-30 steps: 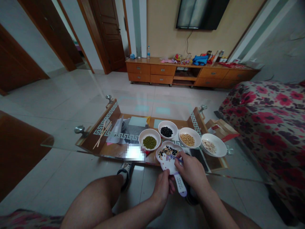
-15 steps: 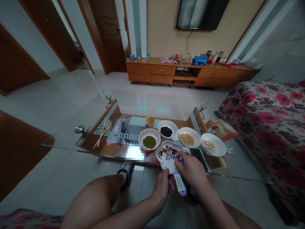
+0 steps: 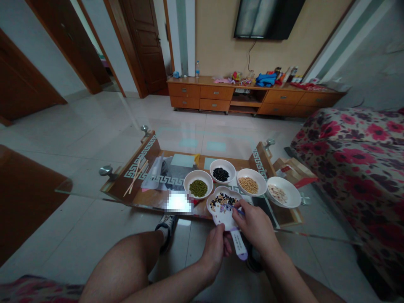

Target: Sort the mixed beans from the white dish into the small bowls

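Observation:
My left hand (image 3: 216,244) is closed on the near edge of a white, lilac-rimmed dish (image 3: 224,221), left of its handle. The dish has a wavy outline, and its printed handle points toward me. Mixed black and pale beans (image 3: 225,199) lie in its far part. Over the dish, my right hand (image 3: 254,219) pinches a slim purple utensil (image 3: 239,210), its tip down among the beans; whether it is a spoon or tweezers I cannot tell. Round the dish stand white bowls of green beans (image 3: 198,188), black beans (image 3: 220,174), yellow beans (image 3: 248,185) and pale flat pieces (image 3: 278,193).
A glass-topped table (image 3: 176,143) with round metal corner fittings carries the bowls. Wooden chopsticks (image 3: 135,179) and papers (image 3: 154,174) lie to the left. A brown paper bag (image 3: 295,170) stands at right, near a flowered sofa (image 3: 353,139). Beyond is a low wooden cabinet (image 3: 217,92).
Hardly anything differs. My right hand and the purple utensil have shifted very slightly over the dish; my left hand keeps its hold.

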{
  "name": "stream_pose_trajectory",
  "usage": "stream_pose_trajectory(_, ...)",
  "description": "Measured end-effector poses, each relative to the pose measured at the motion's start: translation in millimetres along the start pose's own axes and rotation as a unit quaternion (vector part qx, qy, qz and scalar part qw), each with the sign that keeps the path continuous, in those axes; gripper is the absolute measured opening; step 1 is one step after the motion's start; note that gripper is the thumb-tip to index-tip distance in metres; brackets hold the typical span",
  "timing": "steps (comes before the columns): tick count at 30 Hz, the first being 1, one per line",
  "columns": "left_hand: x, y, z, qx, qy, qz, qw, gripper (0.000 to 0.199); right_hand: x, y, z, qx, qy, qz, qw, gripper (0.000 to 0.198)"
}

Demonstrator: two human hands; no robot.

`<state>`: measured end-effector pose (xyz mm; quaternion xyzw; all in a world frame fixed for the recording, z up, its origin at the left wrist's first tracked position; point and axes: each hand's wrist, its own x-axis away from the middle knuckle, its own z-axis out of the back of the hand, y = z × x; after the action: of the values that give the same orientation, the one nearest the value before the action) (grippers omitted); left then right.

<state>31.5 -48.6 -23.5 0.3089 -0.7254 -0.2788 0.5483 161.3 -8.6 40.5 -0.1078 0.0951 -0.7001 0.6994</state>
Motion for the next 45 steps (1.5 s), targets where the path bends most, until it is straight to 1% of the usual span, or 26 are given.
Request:
stream_pose_trajectory(3,1.1,1.1,-0.2,0.001,0.000,0.000,1.000,0.057,-2.6,6.7,4.3,-0.030,0.050,-0.023,0.998,0.024)
stream_pose_trajectory(6,2.0,0.8,0.5,0.001,-0.001,-0.003,1.000,0.056,-7.2,18.5,11.0,-0.043,0.115,-0.075,0.990,0.026)
stream_pose_trajectory(8,1.4,-0.8,1.3,0.000,0.002,-0.006,1.000,0.054,-10.3,26.5,15.9,-0.033,0.146,-0.111,0.982,0.026)
stream_pose_trajectory(11,-2.2,-4.8,2.5,-0.007,0.005,-0.003,1.000,0.054,-13.1,34.0,22.1,0.008,0.159,-0.162,0.974,0.027)
stream_pose_trajectory(13,-5.3,-7.4,3.1,-0.008,0.003,-0.002,1.000,0.055,-13.4,35.0,24.7,0.027,0.160,-0.183,0.970,0.028)
stream_pose_trajectory(15,-7.3,-8.6,3.3,-0.006,0.002,-0.002,1.000,0.056,-12.3,33.6,25.5,0.023,0.167,-0.186,0.968,0.028)
stream_pose_trajectory(18,-6.7,-7.1,3.3,-0.015,0.008,0.006,1.000,0.056,-9.3,29.6,23.7,-0.015,0.183,-0.171,0.968,0.026)
stream_pose_trajectory(20,-4.4,-4.6,3.1,-0.018,0.014,0.009,1.000,0.055,-7.3,27.0,21.4,-0.049,0.171,-0.151,0.972,0.025)
stream_pose_trajectory(22,-2.3,-2.2,2.9,-0.018,0.018,0.009,1.000,0.054,-5.9,24.7,18.9,-0.070,0.137,-0.132,0.979,0.024)
stream_pose_trajectory(25,-1.7,-1.3,2.8,-0.023,0.018,0.007,1.000,0.054,-5.1,21.2,16.3,-0.056,0.089,-0.116,0.988,0.022)
stream_pose_trajectory(30,-5.8,-5.8,3.8,-0.003,-0.003,-0.005,1.000,0.055,-5.9,17.1,14.8,-0.027,0.041,-0.094,0.994,0.018)
stream_pose_trajectory(33,-6.1,-6.8,3.9,0.000,-0.001,-0.009,1.000,0.054,-5.9,17.1,14.6,-0.017,0.028,-0.089,0.996,0.018)
stream_pose_trajectory(40,-2.2,-0.5,1.7,-0.018,0.012,0.009,1.000,0.053,-3.8,16.9,15.9,0.029,0.007,-0.076,0.997,0.015)
stream_pose_trajectory(45,-2.6,-1.9,2.7,-0.003,-0.002,-0.012,1.000,0.054,-4.7,15.8,15.5,0.044,-0.006,-0.065,0.997,0.014)
